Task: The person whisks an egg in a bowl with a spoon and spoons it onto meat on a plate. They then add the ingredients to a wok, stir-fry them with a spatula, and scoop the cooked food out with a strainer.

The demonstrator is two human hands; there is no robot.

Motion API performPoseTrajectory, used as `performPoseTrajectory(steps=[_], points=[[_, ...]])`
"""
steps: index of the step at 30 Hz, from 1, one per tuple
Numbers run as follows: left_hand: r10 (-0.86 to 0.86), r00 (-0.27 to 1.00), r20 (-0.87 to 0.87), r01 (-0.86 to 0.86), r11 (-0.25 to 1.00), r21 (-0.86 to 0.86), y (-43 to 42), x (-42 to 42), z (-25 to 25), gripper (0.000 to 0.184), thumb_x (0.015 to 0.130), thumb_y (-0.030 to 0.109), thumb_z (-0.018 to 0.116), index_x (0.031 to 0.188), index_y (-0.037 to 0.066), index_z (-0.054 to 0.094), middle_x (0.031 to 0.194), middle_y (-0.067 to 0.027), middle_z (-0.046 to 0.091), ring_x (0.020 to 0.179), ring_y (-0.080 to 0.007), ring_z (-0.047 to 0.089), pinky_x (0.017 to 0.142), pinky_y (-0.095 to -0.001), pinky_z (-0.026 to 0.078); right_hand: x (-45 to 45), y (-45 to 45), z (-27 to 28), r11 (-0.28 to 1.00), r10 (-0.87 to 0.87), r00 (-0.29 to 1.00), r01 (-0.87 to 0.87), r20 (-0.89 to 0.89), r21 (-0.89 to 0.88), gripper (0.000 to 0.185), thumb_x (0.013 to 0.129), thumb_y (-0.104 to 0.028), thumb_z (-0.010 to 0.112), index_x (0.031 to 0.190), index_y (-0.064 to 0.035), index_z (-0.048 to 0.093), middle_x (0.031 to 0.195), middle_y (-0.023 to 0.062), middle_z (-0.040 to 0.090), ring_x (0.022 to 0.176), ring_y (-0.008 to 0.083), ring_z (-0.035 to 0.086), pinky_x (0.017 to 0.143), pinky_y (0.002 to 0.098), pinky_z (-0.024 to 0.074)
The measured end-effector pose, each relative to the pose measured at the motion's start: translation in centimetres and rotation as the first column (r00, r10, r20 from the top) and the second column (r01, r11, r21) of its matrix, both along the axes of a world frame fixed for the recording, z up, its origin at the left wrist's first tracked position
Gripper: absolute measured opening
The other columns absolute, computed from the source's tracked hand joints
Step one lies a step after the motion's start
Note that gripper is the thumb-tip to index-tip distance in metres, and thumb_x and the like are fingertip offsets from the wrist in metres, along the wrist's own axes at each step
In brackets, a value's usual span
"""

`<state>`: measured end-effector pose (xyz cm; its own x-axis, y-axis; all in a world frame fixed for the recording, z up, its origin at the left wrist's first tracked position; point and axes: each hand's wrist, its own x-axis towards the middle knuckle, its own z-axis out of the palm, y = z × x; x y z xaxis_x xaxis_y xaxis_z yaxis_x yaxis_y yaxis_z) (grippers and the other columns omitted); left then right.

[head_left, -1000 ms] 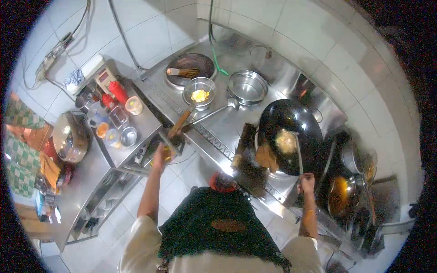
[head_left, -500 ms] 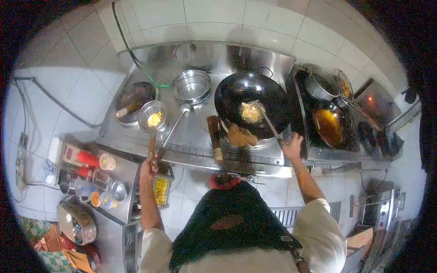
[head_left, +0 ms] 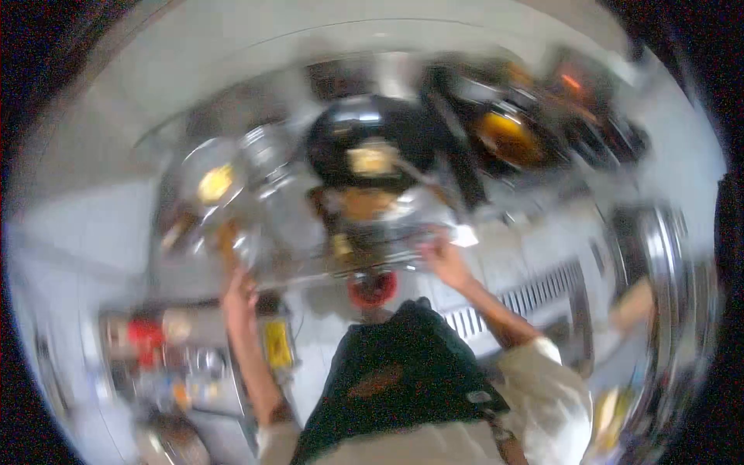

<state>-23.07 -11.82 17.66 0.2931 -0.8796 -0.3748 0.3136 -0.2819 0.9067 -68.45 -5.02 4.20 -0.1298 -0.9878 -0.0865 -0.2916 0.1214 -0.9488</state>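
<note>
Likely frying in wok (head_left: 335, 141); left of it, left hand (head_left: 239, 292) closed round strainer (head_left: 208, 156); right hand's (head_left: 445, 259) grip unclear; next needs strainer level.

Black wok (head_left: 360, 125), yellow food (head_left: 215, 184), brown handle (head_left: 226, 242), dark green apron (head_left: 415, 364), red bottles (head_left: 146, 339)

Left hand (head_left: 240, 293) grips strainer handle (head_left: 227, 239); food (head_left: 370, 160) lies in black wok (head_left: 412, 133).

Right fingers (head_left: 435, 249) blurred — grip unclear; food (head_left: 371, 160) in the wok (head_left: 329, 143) — too smeared to identify.
</note>
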Motion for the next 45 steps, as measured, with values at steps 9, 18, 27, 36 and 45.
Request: performPoseTrajectory(steps=[9, 18, 27, 36, 45], points=[[-0.616, 0.781, 0.099, 0.624, 0.777, -0.087, 5.5, -17.9, 4.5, 0.029, 0.094, 0.03, 0.064, 0.112, 0.007, 0.063, 0.091, 0.0007, 0.061, 0.073, -0.0034, 0.053, 0.055, -0.017, 0.039, 0.9, 7.3, 10.5, 0.982, 0.188, 0.982, -0.189, -0.017, -0.03, 0.055, 0.1, -0.05, 0.05, 0.123, -0.0006, 0.059, 0.112, 0.0172, 0.066, 0.103, 0.0288, 0.064, 0.09, 0.0424, 0.0497], [-1.0, -0.011, 0.006, 0.998, -0.012, -0.055, 15.4, -43.3, 2.6, 0.024, 0.103, 0.028, 0.051, 0.112, 0.008, 0.059, 0.083, -0.0005, 0.058, 0.065, -0.0075, 0.054, 0.058, -0.0196, 0.043, -9.2, 19.0, 12.4, 0.689, -0.52, 0.643, 0.705, 0.562, -0.169, 0.062, 0.096, -0.036, 0.066, 0.135, 0.003, 0.039, 0.106, 0.012, 0.063, 0.094, 0.0173, 0.065, 0.083, 0.0315, 0.0535], [-0.651, -0.75, 0.112, 0.657, -0.753, 0.026, 25.2, -56.3, -0.4, 0.042, 0.107, 0.037, 0.039, 0.11, 0.001, 0.061, 0.082, -0.0082, 0.067, 0.068, -0.0142, 0.064, 0.062, -0.0255, 0.046, -14.8, 45.5, 11.1, -0.021, -0.604, -0.156, 0.984, 0.782, 0.18, 0.028, 0.097, -0.021, 0.061, 0.119, -0.0102, 0.046, 0.082, 0.0034, 0.058, 0.064, 0.0156, 0.06, 0.052, 0.0311, 0.0543], [-0.708, -0.69, 0.15, 0.722, -0.659, 0.208, 22.0, -57.7, -6.6, 0.027, 0.104, 0.026, 0.049, 0.109, 0.002, 0.062, 0.085, -0.0071, 0.067, 0.072, -0.0129, 0.062, 0.066, -0.0249, 0.048, -7.7, 70.4, 9.3, -0.659, -0.623, -0.689, 0.717, 0.37, 0.225, 0.019, 0.094, -0.017, 0.061, 0.105, -0.0069, 0.049, 0.075, 0.0051, 0.058, 0.047, 0.0169, 0.057, 0.038, 0.0324, 0.0482], [-0.68, -0.707, 0.194, 0.707, -0.683, 0.183, 22.0, -57.9, -7.2, 0.029, 0.105, 0.029, 0.047, 0.109, 0.004, 0.06, 0.083, -0.0064, 0.068, 0.07, -0.0117, 0.063, 0.063, -0.0242, 0.048, -4.2, 83.9, 2.2, -0.77, -0.636, -0.737, 0.589, -0.229, 0.244, 0.022, 0.083, -0.013, 0.057, 0.097, 0.0039, 0.056, 0.08, 0.0191, 0.065, 0.066, 0.0334, 0.067, 0.055, 0.0438, 0.0526]])
